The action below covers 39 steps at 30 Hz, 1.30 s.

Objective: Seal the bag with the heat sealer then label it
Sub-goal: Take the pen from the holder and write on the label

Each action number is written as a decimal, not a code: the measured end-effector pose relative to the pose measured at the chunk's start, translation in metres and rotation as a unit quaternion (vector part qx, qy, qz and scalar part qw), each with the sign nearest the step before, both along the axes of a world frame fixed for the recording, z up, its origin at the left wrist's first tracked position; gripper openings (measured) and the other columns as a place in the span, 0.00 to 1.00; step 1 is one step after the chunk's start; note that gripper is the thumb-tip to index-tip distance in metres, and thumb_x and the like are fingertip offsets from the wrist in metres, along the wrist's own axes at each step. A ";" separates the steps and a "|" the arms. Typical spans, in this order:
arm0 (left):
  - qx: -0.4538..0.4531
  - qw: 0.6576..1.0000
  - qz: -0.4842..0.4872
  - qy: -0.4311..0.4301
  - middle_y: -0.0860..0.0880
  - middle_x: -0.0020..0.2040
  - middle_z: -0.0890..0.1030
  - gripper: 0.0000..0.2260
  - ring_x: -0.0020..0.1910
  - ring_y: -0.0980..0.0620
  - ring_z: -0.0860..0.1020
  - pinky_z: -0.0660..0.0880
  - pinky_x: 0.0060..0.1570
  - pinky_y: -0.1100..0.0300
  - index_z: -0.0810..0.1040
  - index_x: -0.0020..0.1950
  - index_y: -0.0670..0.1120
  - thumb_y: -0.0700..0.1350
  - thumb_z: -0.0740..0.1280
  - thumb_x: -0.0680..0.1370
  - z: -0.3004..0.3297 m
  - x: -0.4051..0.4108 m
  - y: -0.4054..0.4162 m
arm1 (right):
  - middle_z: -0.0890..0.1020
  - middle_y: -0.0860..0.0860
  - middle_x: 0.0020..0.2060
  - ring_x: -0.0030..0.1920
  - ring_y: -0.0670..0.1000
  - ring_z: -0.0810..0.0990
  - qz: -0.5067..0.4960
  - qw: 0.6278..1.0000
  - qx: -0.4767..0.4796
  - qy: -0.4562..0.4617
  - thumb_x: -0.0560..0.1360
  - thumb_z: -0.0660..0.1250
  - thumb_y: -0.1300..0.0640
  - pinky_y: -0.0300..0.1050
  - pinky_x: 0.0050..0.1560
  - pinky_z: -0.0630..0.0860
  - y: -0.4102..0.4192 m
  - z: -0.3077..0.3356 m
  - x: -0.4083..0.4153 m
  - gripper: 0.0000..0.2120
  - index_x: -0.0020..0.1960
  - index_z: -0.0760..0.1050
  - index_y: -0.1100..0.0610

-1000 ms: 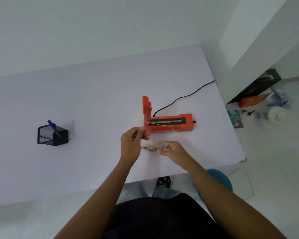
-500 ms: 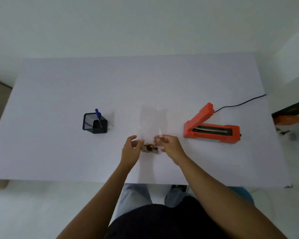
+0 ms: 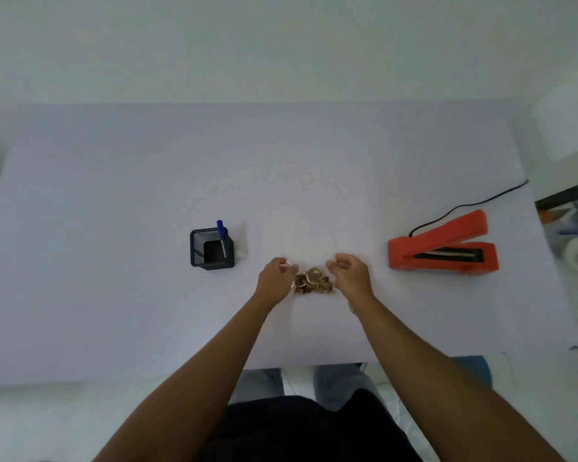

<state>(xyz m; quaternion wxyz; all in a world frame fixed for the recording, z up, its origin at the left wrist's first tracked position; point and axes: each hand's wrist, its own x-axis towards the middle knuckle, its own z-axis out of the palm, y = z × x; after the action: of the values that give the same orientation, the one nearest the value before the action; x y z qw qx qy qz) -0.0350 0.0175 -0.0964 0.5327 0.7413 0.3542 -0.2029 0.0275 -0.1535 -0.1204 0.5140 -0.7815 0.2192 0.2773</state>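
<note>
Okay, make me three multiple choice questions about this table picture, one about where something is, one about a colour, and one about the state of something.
1. Where is the mesh pen holder relative to the hands?
A. To their left
B. To their right
C. Behind the sealer

2. What colour is the heat sealer?
A. Blue
B. Orange-red
C. Green

3. How does the sealer's lid stand?
A. Pressed flat
B. Taken off
C. Raised open

Answers:
1 A: the holder sits on the table left of the left hand and right hand.
2 B: body and lid are both orange-red.
3 C: the lid angles up from its hinge, baring the dark sealing strip.
</note>
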 end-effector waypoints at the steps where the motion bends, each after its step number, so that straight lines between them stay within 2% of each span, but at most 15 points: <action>1: -0.002 1.000 -0.009 -0.003 0.44 0.65 0.78 0.22 0.63 0.46 0.76 0.71 0.64 0.53 0.70 0.72 0.42 0.51 0.64 0.81 0.004 -0.001 0.005 | 0.83 0.51 0.52 0.53 0.52 0.82 0.000 1.000 -0.018 -0.014 0.73 0.74 0.55 0.51 0.59 0.79 0.002 0.002 -0.003 0.18 0.61 0.78 0.56; 3: 0.001 0.999 -0.020 -0.025 0.45 0.65 0.78 0.21 0.60 0.49 0.76 0.72 0.60 0.56 0.70 0.72 0.43 0.51 0.64 0.81 0.017 -0.005 0.016 | 0.83 0.52 0.52 0.53 0.52 0.82 0.004 0.997 -0.061 -0.055 0.74 0.73 0.56 0.51 0.59 0.78 0.009 0.010 -0.009 0.17 0.61 0.78 0.56; 6: 0.043 0.995 -0.016 -0.089 0.48 0.58 0.81 0.16 0.50 0.55 0.77 0.72 0.50 0.62 0.75 0.66 0.45 0.50 0.64 0.81 0.041 -0.014 0.040 | 0.84 0.50 0.49 0.50 0.51 0.83 0.019 0.991 -0.079 -0.111 0.75 0.71 0.57 0.47 0.53 0.79 0.029 0.030 -0.015 0.10 0.56 0.80 0.56; 10: 0.095 0.978 0.082 -0.164 0.52 0.43 0.79 0.08 0.39 0.59 0.77 0.73 0.41 0.65 0.77 0.56 0.48 0.48 0.68 0.79 0.076 -0.031 0.085 | 0.84 0.48 0.43 0.44 0.48 0.82 0.101 0.981 -0.039 -0.159 0.76 0.71 0.57 0.47 0.51 0.80 0.083 0.050 -0.019 0.03 0.49 0.82 0.55; 12: 0.114 0.970 0.124 -0.177 0.53 0.38 0.78 0.08 0.37 0.58 0.77 0.73 0.39 0.65 0.76 0.55 0.51 0.49 0.70 0.78 0.085 -0.039 0.111 | 0.84 0.47 0.43 0.43 0.47 0.82 0.136 0.975 -0.021 -0.176 0.76 0.72 0.56 0.46 0.50 0.80 0.116 0.056 -0.022 0.04 0.49 0.83 0.55; 16: 0.157 0.969 0.155 -0.114 0.50 0.39 0.78 0.16 0.39 0.54 0.78 0.74 0.39 0.61 0.73 0.61 0.48 0.53 0.69 0.77 0.075 -0.049 0.155 | 0.82 0.48 0.42 0.39 0.43 0.78 0.188 0.968 0.004 -0.168 0.75 0.73 0.51 0.36 0.42 0.75 0.172 0.062 -0.025 0.11 0.53 0.80 0.56; 20: 0.192 0.974 0.115 -0.030 0.48 0.45 0.81 0.23 0.46 0.48 0.80 0.77 0.48 0.54 0.72 0.66 0.45 0.58 0.68 0.77 0.051 -0.054 0.174 | 0.79 0.51 0.43 0.40 0.47 0.77 0.216 0.961 -0.025 -0.170 0.72 0.75 0.48 0.34 0.38 0.71 0.205 0.059 -0.022 0.18 0.57 0.75 0.55; 25: 0.228 0.972 0.053 0.009 0.47 0.54 0.84 0.22 0.52 0.47 0.81 0.71 0.46 0.59 0.77 0.66 0.47 0.60 0.65 0.78 0.034 -0.052 0.177 | 0.76 0.49 0.42 0.40 0.47 0.77 0.225 0.958 -0.069 -0.166 0.72 0.75 0.47 0.35 0.35 0.71 0.227 0.053 -0.018 0.20 0.57 0.74 0.55; 27: 0.234 0.971 0.041 0.016 0.47 0.52 0.85 0.20 0.49 0.47 0.82 0.72 0.43 0.60 0.81 0.63 0.47 0.59 0.64 0.79 0.032 -0.051 0.177 | 0.75 0.47 0.38 0.37 0.47 0.76 0.224 0.958 -0.071 -0.164 0.73 0.74 0.50 0.35 0.34 0.71 0.231 0.049 -0.018 0.16 0.55 0.75 0.56; 29: 0.235 0.971 0.033 0.013 0.47 0.43 0.85 0.16 0.40 0.48 0.82 0.73 0.35 0.61 0.85 0.55 0.47 0.55 0.64 0.79 0.032 -0.048 0.176 | 0.75 0.47 0.36 0.35 0.47 0.76 0.221 0.959 -0.069 -0.161 0.75 0.73 0.53 0.34 0.32 0.70 0.234 0.046 -0.020 0.12 0.53 0.75 0.57; 31: 0.239 0.971 0.016 0.015 0.47 0.34 0.81 0.14 0.31 0.48 0.78 0.70 0.28 0.62 0.85 0.45 0.45 0.52 0.64 0.80 0.035 -0.046 0.176 | 0.76 0.47 0.36 0.33 0.44 0.76 0.213 0.961 -0.071 -0.160 0.75 0.73 0.55 0.32 0.31 0.69 0.235 0.044 -0.024 0.11 0.53 0.75 0.58; 36: 0.247 0.969 -0.002 -0.003 0.46 0.31 0.79 0.16 0.30 0.46 0.77 0.71 0.27 0.60 0.80 0.36 0.44 0.50 0.64 0.80 0.039 -0.042 0.184 | 0.77 0.46 0.33 0.31 0.43 0.75 0.176 0.964 -0.060 -0.193 0.76 0.72 0.55 0.28 0.31 0.70 0.234 0.048 -0.024 0.08 0.51 0.80 0.58; 39: 0.252 0.967 -0.005 -0.024 0.47 0.28 0.76 0.17 0.28 0.46 0.73 0.65 0.26 0.60 0.76 0.32 0.47 0.50 0.63 0.80 0.043 -0.036 0.193 | 0.80 0.47 0.35 0.33 0.45 0.76 0.158 0.962 -0.031 -0.219 0.76 0.72 0.54 0.30 0.34 0.71 0.235 0.055 -0.018 0.07 0.49 0.83 0.57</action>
<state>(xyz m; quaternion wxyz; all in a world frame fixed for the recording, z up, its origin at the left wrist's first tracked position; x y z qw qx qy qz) -0.0709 0.2108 -0.0532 0.3360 0.8582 0.3772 -0.0916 0.0099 0.0817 -0.0659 0.4748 -0.8634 -0.0168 0.1698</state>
